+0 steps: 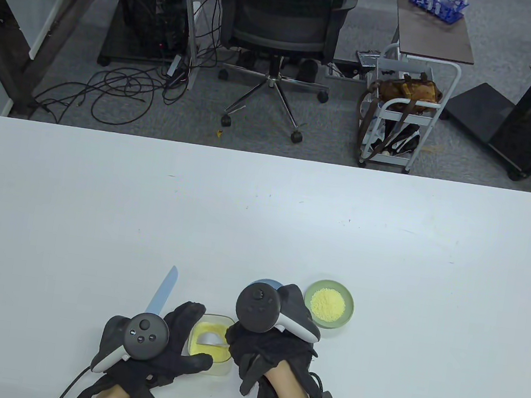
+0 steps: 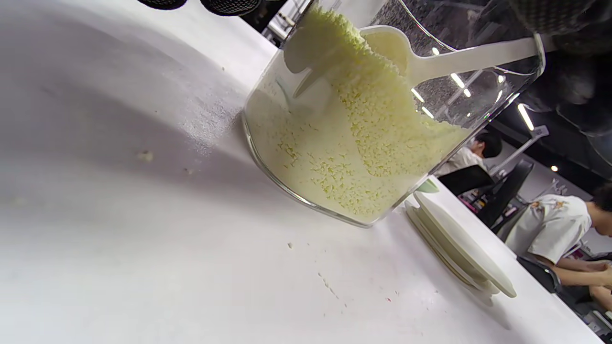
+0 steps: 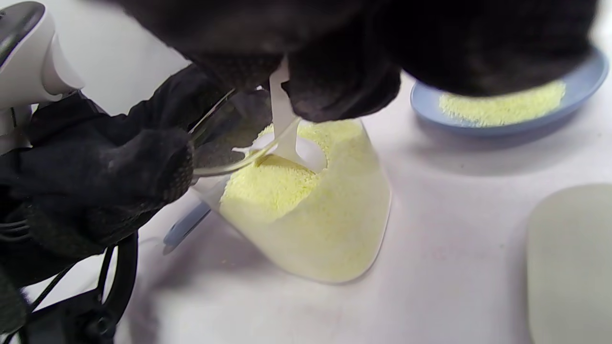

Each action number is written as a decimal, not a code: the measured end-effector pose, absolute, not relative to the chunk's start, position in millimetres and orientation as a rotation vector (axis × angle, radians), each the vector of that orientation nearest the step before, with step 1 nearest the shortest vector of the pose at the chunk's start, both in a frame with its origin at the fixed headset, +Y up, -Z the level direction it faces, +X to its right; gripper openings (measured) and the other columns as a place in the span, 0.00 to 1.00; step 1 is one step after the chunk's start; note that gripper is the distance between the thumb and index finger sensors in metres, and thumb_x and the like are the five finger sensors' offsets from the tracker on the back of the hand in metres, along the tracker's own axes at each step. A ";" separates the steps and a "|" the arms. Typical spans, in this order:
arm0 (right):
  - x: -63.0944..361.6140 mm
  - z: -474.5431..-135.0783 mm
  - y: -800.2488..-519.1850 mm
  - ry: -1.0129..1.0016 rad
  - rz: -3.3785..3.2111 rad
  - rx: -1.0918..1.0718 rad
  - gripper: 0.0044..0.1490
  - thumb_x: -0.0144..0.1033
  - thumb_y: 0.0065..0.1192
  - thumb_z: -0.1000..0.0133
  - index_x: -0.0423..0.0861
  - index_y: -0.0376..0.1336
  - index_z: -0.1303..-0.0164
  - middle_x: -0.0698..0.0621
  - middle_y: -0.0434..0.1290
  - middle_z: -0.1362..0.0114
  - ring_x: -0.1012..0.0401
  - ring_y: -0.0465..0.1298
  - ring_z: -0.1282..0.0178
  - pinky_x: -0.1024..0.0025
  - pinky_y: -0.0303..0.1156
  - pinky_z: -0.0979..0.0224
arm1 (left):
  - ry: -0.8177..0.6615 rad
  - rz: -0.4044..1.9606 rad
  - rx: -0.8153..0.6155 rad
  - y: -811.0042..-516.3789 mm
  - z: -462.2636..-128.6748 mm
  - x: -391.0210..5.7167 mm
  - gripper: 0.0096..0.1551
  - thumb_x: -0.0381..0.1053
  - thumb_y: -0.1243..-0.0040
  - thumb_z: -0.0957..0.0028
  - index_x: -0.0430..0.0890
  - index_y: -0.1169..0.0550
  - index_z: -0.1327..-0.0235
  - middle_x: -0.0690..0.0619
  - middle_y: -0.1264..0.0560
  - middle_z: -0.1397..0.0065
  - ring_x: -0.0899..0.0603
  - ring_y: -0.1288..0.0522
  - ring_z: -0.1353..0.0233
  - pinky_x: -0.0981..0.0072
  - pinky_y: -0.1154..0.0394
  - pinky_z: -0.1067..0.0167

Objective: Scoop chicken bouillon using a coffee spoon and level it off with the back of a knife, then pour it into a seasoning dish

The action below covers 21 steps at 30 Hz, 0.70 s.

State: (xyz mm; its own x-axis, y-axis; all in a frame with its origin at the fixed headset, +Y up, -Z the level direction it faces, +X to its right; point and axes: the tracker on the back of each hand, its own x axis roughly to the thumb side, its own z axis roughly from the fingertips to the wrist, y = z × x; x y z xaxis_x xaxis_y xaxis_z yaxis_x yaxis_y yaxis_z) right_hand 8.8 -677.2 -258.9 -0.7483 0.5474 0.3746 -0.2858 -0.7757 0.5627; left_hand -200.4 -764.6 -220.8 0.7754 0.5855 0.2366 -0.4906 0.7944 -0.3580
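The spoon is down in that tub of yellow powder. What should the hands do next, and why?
Probably lift the spoon out, heaped. Its bowl is dug into the bouillon in the tilted clear tub, pinched by the right hand while the left hand grips the rim. The knife lies unused beside the tub, so levelling comes after.

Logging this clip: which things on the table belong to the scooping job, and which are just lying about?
Job:
jar of bouillon, tilted, gripped by left hand
spoon in the jar, pinched by right hand
knife
blue dish
green dish

Lying about:
pale lid, flat beside the jar
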 end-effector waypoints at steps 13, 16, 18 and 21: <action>43.5 -258.3 -724.5 0.657 1.927 0.497 0.20 0.23 0.66 0.52 0.28 0.67 0.53 0.32 0.81 0.73 0.76 0.76 0.95 0.68 0.82 0.80 | -0.346 0.587 -0.285 -764.9 -220.8 -200.2 0.64 0.81 0.46 0.62 0.54 0.57 0.21 0.39 0.52 0.14 0.31 0.47 0.15 0.36 0.45 0.25; 51.4 -256.0 -735.2 0.628 1.813 0.433 0.20 0.23 0.66 0.52 0.30 0.68 0.54 0.32 0.81 0.74 0.76 0.77 0.96 0.68 0.82 0.81 | -0.347 0.588 -0.286 -765.0 -220.7 -200.1 0.64 0.81 0.46 0.62 0.54 0.58 0.21 0.39 0.52 0.14 0.32 0.47 0.15 0.36 0.45 0.25; 55.9 -254.8 -740.2 0.599 1.767 0.406 0.20 0.23 0.66 0.53 0.30 0.69 0.54 0.32 0.81 0.75 0.76 0.77 0.96 0.68 0.83 0.81 | -0.347 0.588 -0.286 -765.1 -220.6 -200.0 0.64 0.81 0.47 0.62 0.54 0.58 0.21 0.39 0.52 0.14 0.31 0.47 0.15 0.36 0.45 0.25; 61.8 -253.9 -742.5 0.588 1.738 0.374 0.20 0.23 0.66 0.53 0.29 0.69 0.54 0.32 0.81 0.75 0.77 0.77 0.96 0.69 0.83 0.81 | -0.347 0.586 -0.285 -765.1 -220.6 -199.9 0.65 0.81 0.47 0.62 0.54 0.58 0.21 0.39 0.52 0.14 0.31 0.47 0.15 0.36 0.45 0.25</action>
State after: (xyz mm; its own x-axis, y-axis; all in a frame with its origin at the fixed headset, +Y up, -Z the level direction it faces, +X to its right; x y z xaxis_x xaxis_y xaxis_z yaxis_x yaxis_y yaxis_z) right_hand 61.8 -742.5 -253.9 -0.2457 0.9676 -0.0590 -0.8047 -0.1696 0.5690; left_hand -199.9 -765.1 -220.6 0.7781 0.5818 0.2366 -0.4871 0.7968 -0.3575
